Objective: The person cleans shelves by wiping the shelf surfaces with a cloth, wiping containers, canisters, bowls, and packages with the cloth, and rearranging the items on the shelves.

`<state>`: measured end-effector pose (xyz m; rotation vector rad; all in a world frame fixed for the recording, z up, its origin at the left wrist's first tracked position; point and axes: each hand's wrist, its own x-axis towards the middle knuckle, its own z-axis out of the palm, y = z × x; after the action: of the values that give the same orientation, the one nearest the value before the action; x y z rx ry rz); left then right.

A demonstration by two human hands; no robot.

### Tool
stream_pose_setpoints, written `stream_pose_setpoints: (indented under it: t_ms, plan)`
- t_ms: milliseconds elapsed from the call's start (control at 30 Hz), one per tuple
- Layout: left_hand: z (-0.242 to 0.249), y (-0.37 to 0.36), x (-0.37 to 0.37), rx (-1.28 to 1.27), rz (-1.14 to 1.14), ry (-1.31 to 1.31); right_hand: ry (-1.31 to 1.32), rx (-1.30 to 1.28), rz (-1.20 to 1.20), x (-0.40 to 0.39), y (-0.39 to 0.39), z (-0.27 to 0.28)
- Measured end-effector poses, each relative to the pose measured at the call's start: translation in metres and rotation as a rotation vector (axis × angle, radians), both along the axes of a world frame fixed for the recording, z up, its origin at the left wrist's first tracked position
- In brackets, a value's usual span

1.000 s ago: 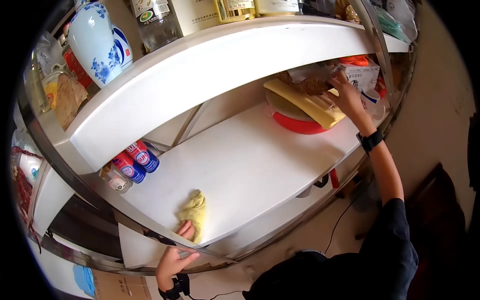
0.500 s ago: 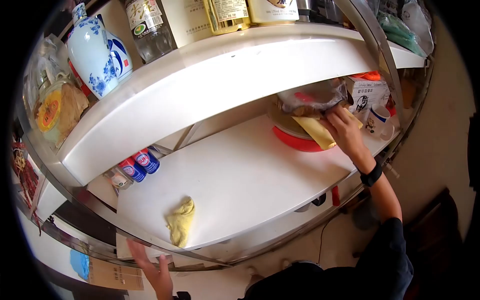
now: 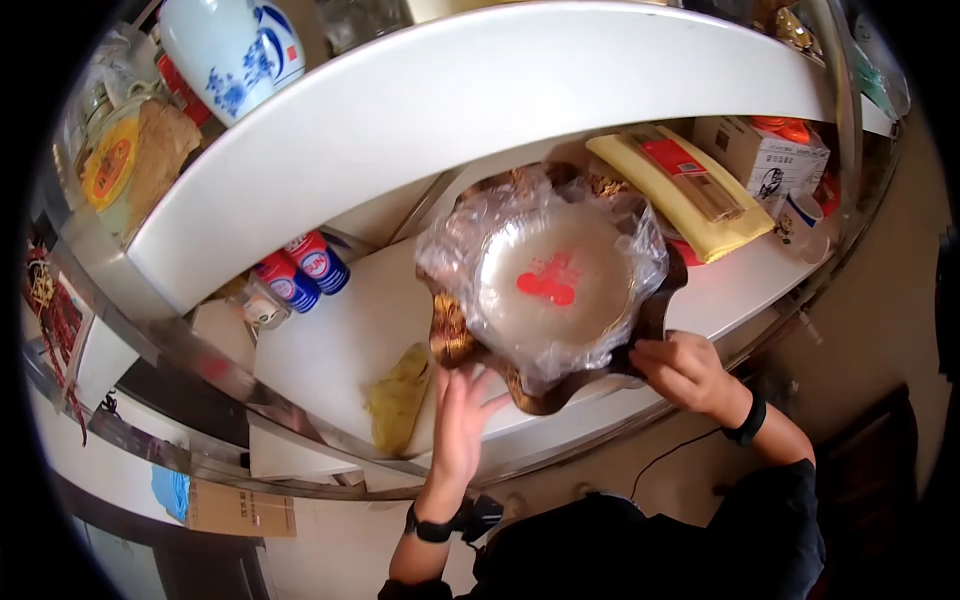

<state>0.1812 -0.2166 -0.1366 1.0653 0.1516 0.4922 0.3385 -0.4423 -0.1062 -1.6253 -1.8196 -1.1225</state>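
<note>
A brown wavy-rimmed tray [image 3: 452, 330], partly covered in clear plastic wrap and marked red in the middle, is held up over the white shelf with its inside facing me. My right hand [image 3: 685, 375] is closed on its lower right rim, thumb over the edge. At the lower left rim, my left hand [image 3: 460, 425] has its fingers spread and stretched up, fingertips right at the edge. A crumpled yellow cloth [image 3: 397, 400] lies on the shelf just left of that hand.
Behind the tray, a folded yellow cloth [image 3: 720, 235] bears a flat packet with a red label [image 3: 690, 170]. A white box [image 3: 745, 155] and mug [image 3: 800, 215] stand at the right. Blue-and-red cans [image 3: 318, 262] are at the left. The upper shelf [image 3: 480, 110] overhangs, holding a blue-and-white vase [image 3: 215, 55].
My right hand has brought the tray from the back right toward the middle, tilting it toward me. My left hand has moved right and up to its rim. The view has shifted slightly.
</note>
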Motion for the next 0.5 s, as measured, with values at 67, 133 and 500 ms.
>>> stream_pose_setpoints:
  t_ms: [67, 133, 500]
  plan:
    - [0.010, -0.001, 0.005, -0.068, -0.118, -0.015, 0.036, -0.045, 0.014, -0.007, 0.006, -0.011]
    - [0.009, 0.001, 0.005, -0.059, -0.138, -0.001, 0.097, -0.070, 0.028, -0.014, 0.010, -0.019]
    - [-0.002, 0.020, 0.017, -0.134, -0.055, 0.089, 0.676, -0.235, 0.063, -0.006, 0.016, 0.008]
